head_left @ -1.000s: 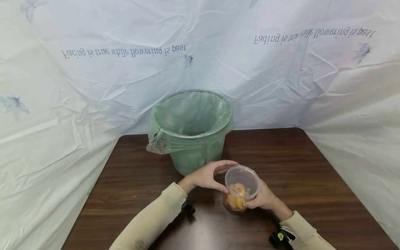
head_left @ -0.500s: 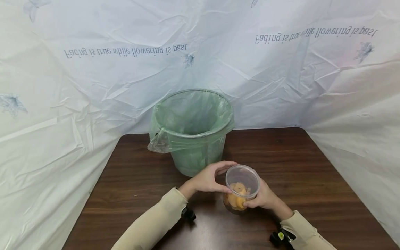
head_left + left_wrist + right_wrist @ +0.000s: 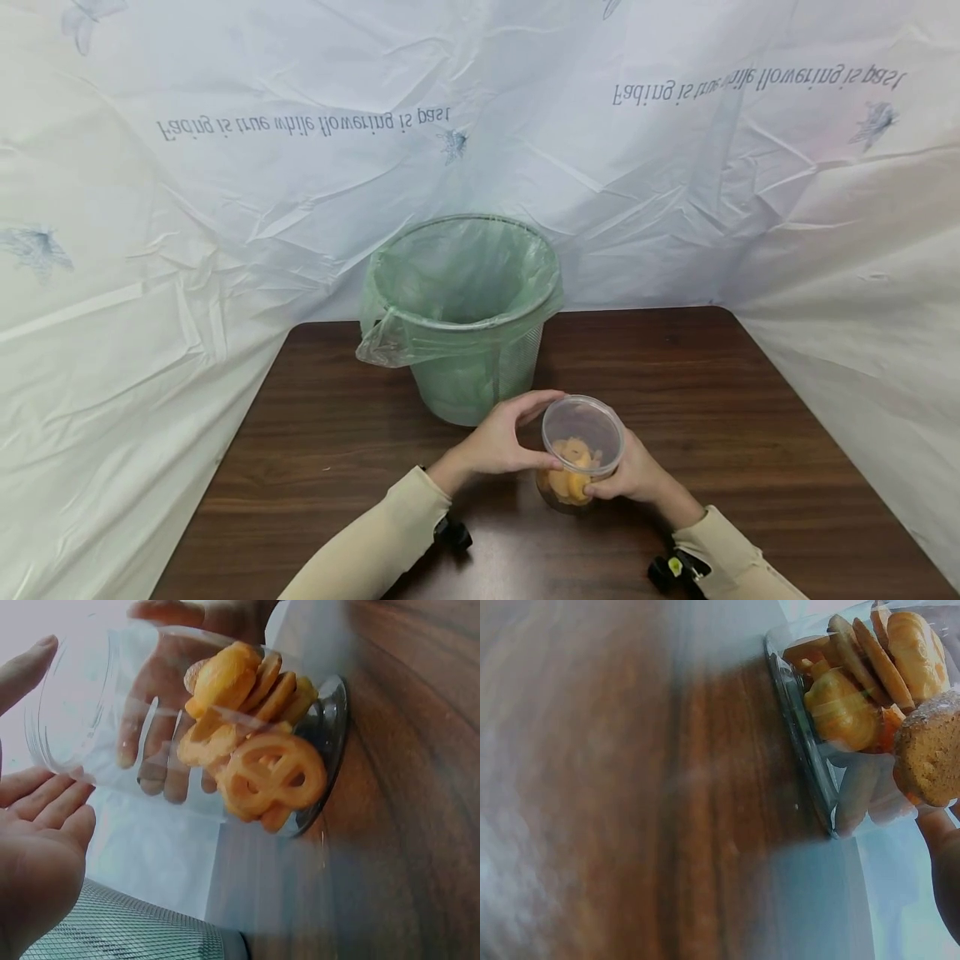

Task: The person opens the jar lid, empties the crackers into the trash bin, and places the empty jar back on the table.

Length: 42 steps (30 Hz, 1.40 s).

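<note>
Cookies (image 3: 274,776), overlapping beyond exact counting, lay in one jar (image 3: 585,425) on one table (image 3: 337,408). The right hand (image 3: 633,471) clamped it from four o'clock; the left hand (image 3: 501,442), thumb and fingers apart, framed its mouth at nine; one bin (image 3: 476,375) stood toward ten.

Extends the left forearm (image 3: 367,550) from the lower left and the right forearm (image 3: 738,558) from the lower right, both in cream sleeves (image 3: 416,493). Arches the left hand (image 3: 501,437) into a wide C, stretching the left thumb (image 3: 534,459) well apart from the gently bent fingers (image 3: 534,402). Grips with the right hand (image 3: 633,477), pressing the right thumb (image 3: 602,488) against the near side and wrapping the fingers round the far side.
</note>
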Each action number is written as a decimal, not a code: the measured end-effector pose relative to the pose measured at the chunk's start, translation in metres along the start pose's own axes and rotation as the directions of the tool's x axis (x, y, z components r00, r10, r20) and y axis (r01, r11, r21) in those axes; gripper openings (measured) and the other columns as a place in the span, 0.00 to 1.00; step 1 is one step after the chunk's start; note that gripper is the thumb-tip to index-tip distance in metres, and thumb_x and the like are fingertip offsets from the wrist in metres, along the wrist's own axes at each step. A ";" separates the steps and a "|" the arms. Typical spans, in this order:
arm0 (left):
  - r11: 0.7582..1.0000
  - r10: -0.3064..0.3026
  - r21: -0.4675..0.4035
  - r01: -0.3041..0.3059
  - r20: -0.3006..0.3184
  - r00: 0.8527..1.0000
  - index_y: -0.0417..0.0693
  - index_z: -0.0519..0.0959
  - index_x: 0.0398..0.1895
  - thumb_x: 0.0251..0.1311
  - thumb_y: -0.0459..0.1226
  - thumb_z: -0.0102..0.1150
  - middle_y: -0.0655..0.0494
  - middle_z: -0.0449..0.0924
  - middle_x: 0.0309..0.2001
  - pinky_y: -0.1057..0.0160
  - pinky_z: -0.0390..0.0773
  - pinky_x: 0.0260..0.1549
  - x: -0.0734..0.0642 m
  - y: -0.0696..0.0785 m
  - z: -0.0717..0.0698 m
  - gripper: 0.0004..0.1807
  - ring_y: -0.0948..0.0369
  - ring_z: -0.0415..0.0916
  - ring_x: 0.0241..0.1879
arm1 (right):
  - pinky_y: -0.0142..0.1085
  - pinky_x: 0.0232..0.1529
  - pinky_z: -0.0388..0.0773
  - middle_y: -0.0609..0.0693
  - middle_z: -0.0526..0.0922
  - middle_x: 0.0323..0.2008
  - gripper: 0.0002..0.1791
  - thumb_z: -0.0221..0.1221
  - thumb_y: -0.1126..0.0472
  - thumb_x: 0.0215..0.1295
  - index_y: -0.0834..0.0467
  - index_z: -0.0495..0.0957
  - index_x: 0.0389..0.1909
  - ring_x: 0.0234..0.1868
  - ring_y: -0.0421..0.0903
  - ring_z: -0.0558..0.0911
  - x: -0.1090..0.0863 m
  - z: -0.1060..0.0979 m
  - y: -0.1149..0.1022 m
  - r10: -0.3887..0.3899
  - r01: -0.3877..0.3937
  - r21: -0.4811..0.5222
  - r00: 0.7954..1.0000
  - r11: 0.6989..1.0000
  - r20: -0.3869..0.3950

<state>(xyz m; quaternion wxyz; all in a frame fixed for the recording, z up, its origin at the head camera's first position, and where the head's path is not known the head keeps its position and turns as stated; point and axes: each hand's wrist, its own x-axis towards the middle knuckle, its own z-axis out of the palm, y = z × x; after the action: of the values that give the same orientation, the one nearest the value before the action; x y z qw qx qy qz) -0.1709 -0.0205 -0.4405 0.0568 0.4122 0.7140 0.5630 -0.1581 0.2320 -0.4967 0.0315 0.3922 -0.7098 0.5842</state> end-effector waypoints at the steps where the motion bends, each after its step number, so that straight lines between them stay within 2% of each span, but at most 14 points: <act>1: 1.000 -0.003 0.006 0.004 -0.011 1.000 0.45 0.65 0.69 0.44 0.32 0.77 0.51 0.70 0.66 0.60 0.64 0.66 -0.001 0.001 0.001 0.46 0.61 0.65 0.68 | 0.29 0.59 0.70 0.72 0.72 0.56 0.59 0.78 0.68 0.32 0.68 0.57 0.69 0.57 0.48 0.76 0.000 0.000 0.000 -0.003 0.003 0.000 1.000 1.000 0.000; 7: 0.999 0.013 0.053 -0.009 -0.079 0.997 0.44 0.66 0.68 0.42 0.33 0.78 0.51 0.72 0.65 0.60 0.66 0.65 -0.004 0.004 0.008 0.46 0.60 0.67 0.67 | 0.30 0.58 0.71 0.72 0.72 0.55 0.59 0.78 0.68 0.32 0.69 0.57 0.69 0.56 0.50 0.77 -0.001 0.000 0.003 -0.014 0.014 0.004 1.000 1.000 0.002; 12: 0.997 0.027 0.080 -0.017 -0.122 0.992 0.42 0.66 0.67 0.43 0.34 0.78 0.49 0.72 0.64 0.55 0.68 0.64 -0.007 0.009 0.012 0.45 0.57 0.69 0.66 | 0.30 0.58 0.72 0.72 0.72 0.56 0.58 0.78 0.67 0.34 0.69 0.57 0.69 0.56 0.50 0.77 -0.002 0.000 0.005 -0.014 0.013 0.013 1.000 1.000 0.006; 18: 0.998 -0.025 0.060 0.036 -0.171 0.985 0.47 0.66 0.68 0.44 0.36 0.78 0.52 0.72 0.64 0.55 0.67 0.64 -0.010 0.013 0.019 0.45 0.58 0.68 0.66 | 0.31 0.58 0.72 0.71 0.72 0.56 0.58 0.78 0.67 0.35 0.69 0.56 0.69 0.56 0.50 0.77 -0.002 0.000 0.004 -0.012 0.011 0.011 1.000 1.000 0.014; 27: 0.992 -0.068 0.086 0.091 -0.242 0.968 0.47 0.67 0.68 0.43 0.40 0.79 0.58 0.71 0.65 0.59 0.67 0.65 -0.013 0.018 0.028 0.46 0.59 0.68 0.66 | 0.30 0.57 0.72 0.73 0.72 0.55 0.59 0.78 0.68 0.33 0.69 0.56 0.69 0.55 0.51 0.77 -0.003 0.001 0.004 -0.007 0.006 0.019 1.000 1.000 0.005; 29: 0.989 -0.077 0.105 0.107 -0.252 0.965 0.47 0.67 0.68 0.43 0.41 0.79 0.58 0.71 0.65 0.59 0.67 0.64 -0.014 0.020 0.029 0.46 0.61 0.68 0.66 | 0.30 0.57 0.72 0.72 0.72 0.55 0.59 0.78 0.69 0.33 0.69 0.56 0.69 0.56 0.50 0.77 -0.003 0.001 0.004 -0.001 0.001 0.023 1.000 1.000 0.005; 36: 0.961 -0.045 0.245 0.126 -0.309 0.950 0.48 0.67 0.68 0.42 0.46 0.79 0.58 0.73 0.63 0.56 0.73 0.59 -0.016 0.027 0.033 0.47 0.61 0.70 0.63 | 0.31 0.57 0.73 0.71 0.72 0.55 0.57 0.78 0.67 0.35 0.70 0.57 0.69 0.55 0.50 0.77 -0.001 0.000 0.001 -0.008 0.008 0.006 1.000 1.000 0.014; 42: 0.954 -0.056 0.256 0.153 -0.352 0.934 0.49 0.68 0.67 0.40 0.48 0.79 0.58 0.74 0.62 0.56 0.70 0.61 -0.017 0.028 0.038 0.47 0.62 0.70 0.63 | 0.31 0.56 0.73 0.69 0.74 0.55 0.57 0.78 0.67 0.34 0.68 0.57 0.68 0.55 0.49 0.78 0.000 -0.001 -0.002 0.018 -0.018 -0.004 1.000 1.000 0.008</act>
<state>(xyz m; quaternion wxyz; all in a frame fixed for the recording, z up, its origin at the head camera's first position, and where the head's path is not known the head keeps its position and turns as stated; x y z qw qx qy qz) -0.1243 -0.0023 -0.4367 -0.0960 0.2736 0.8064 0.5154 -0.1571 0.2326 -0.4954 0.0240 0.3883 -0.7145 0.5816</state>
